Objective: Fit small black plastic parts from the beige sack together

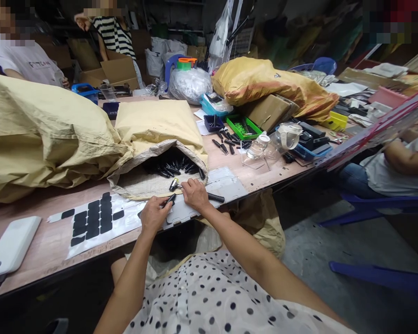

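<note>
My left hand pinches a small black tube-like piece at the table's front edge. Close beside it, my right hand is closed around the shaft of a small mallet. The mallet's black and yellow head points left, and its dark handle sticks out to the right of my fingers. A grey-white board lies under my hands. Just beyond them gapes an open beige sack with many slim black pieces inside. To the left lies a white sheet bearing rows of black rounded patches.
A white box-shaped device with a cable sits front left, below a large full sack. Rightward are a green tray, a lidded jar and a clear jug. Other people are at the back left and far right.
</note>
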